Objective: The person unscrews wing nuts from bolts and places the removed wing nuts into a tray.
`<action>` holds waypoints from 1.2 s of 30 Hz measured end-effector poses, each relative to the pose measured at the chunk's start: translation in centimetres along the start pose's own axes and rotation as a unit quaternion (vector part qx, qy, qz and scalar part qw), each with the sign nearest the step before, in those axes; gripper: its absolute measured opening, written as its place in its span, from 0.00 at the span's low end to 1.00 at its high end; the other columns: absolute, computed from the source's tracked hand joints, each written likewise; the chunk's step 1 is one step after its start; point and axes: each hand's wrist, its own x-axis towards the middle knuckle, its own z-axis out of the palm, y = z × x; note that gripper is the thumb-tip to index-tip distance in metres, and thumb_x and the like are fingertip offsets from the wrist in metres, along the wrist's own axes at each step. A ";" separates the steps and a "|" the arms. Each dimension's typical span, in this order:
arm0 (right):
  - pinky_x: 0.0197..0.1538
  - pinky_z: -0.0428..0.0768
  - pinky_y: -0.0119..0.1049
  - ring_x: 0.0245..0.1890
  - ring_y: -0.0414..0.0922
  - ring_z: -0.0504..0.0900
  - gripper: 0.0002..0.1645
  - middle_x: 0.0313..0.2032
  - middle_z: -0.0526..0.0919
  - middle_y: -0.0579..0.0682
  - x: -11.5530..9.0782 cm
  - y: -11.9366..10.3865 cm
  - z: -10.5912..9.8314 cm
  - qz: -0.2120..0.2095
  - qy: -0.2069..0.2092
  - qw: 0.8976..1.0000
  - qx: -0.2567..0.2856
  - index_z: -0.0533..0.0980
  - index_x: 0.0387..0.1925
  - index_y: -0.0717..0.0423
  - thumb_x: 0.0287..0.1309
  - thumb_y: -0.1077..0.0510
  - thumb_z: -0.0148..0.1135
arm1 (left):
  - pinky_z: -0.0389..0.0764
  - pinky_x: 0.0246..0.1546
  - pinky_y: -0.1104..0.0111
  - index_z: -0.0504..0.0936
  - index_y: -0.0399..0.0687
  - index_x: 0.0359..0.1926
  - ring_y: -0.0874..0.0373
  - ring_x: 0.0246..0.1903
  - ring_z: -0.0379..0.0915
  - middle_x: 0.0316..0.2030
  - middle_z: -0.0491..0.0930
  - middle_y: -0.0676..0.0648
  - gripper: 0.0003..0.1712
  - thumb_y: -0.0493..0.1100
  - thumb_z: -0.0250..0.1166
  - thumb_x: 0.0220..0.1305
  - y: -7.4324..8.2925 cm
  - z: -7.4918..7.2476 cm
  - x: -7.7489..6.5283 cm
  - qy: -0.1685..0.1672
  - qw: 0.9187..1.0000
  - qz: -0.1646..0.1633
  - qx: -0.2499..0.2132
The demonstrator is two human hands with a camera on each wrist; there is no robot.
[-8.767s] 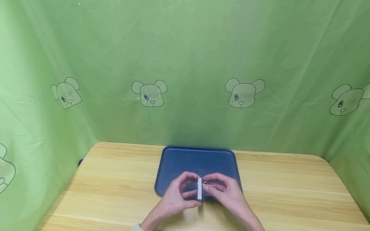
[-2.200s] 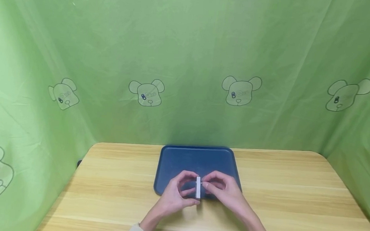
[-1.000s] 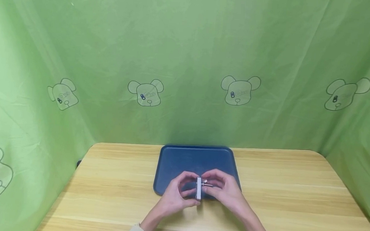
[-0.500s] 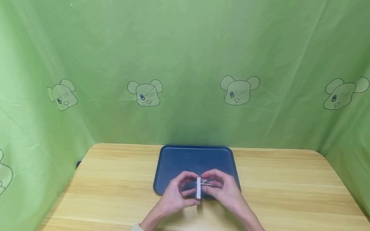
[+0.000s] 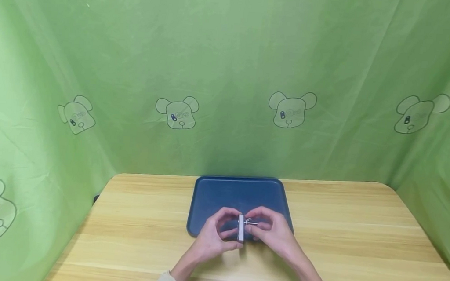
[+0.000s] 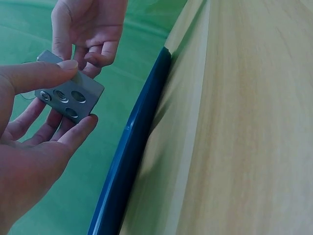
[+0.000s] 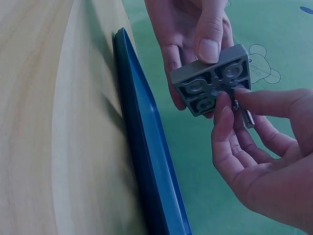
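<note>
My left hand [image 5: 210, 243] grips a grey metal block [image 5: 241, 228] by its edges, thumb on the near edge. Round holes dot one face of the block [image 6: 71, 98] in the left wrist view; the other face [image 7: 198, 88] has ring-shaped recesses. A threaded screw [image 7: 248, 118] sticks out of the recessed face towards my right hand [image 5: 279, 235]. Near the screw's base a small metal nut [image 7: 235, 105] shows. My right thumb and fingers [image 7: 225, 120] pinch around it, close against the block, and partly hide it.
A blue tray [image 5: 241, 190] lies on the wooden table [image 5: 143, 222], beyond and partly beneath my hands. Green cloth [image 5: 230, 70] with printed bear heads hangs behind the table and along both sides.
My left hand and the block stay nearly in place. The right thumb and fingers shift around the small nut, which shows at differing angles; 2.2 s ago they covered more of the screw.
</note>
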 end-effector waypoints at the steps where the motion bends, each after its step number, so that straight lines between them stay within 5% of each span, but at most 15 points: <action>1: 0.38 0.91 0.40 0.42 0.52 0.89 0.15 0.49 0.82 0.63 0.0 0.0 0.0 -0.004 -0.004 1.000 0.002 0.80 0.47 0.64 0.58 0.65 0.72 | 0.79 0.64 0.56 0.73 0.35 0.60 0.38 0.66 0.68 0.61 0.73 0.35 0.41 0.13 0.69 0.41 0.0 0.0 0.0 0.000 1.000 0.000 0.000; 8: 0.40 0.91 0.47 0.43 0.58 0.87 0.13 0.45 0.84 0.62 0.1 0.3 -0.1 -0.018 -0.007 1.000 0.005 0.80 0.45 0.66 0.68 0.58 0.66 | 0.79 0.64 0.56 0.72 0.35 0.60 0.37 0.66 0.68 0.61 0.72 0.31 0.41 0.14 0.69 0.42 0.1 -0.1 0.0 -0.001 1.000 0.003 0.003; 12: 0.39 0.91 0.44 0.41 0.52 0.88 0.14 0.44 0.85 0.61 0.2 0.2 -0.1 -0.012 -0.003 1.000 0.005 0.80 0.46 0.67 0.70 0.57 0.64 | 0.79 0.64 0.56 0.73 0.36 0.60 0.37 0.66 0.68 0.61 0.73 0.32 0.41 0.15 0.69 0.42 0.2 -0.1 0.0 -0.001 1.000 0.004 0.009; 20: 0.45 0.91 0.43 0.48 0.61 0.86 0.12 0.46 0.84 0.62 0.0 0.0 -0.2 -0.020 -0.011 1.000 0.011 0.80 0.46 0.67 0.66 0.62 0.66 | 0.79 0.64 0.56 0.73 0.35 0.60 0.36 0.66 0.68 0.61 0.71 0.30 0.41 0.14 0.69 0.41 0.1 -0.1 0.1 -0.001 1.000 0.003 0.007; 36: 0.55 0.86 0.34 0.53 0.57 0.85 0.18 0.51 0.83 0.63 -0.1 0.0 -0.3 -0.032 -0.024 0.999 0.015 0.79 0.51 0.65 0.60 0.65 0.70 | 0.80 0.64 0.56 0.73 0.35 0.59 0.39 0.66 0.69 0.61 0.74 0.36 0.41 0.14 0.69 0.40 0.0 0.0 0.0 0.004 1.000 -0.001 0.007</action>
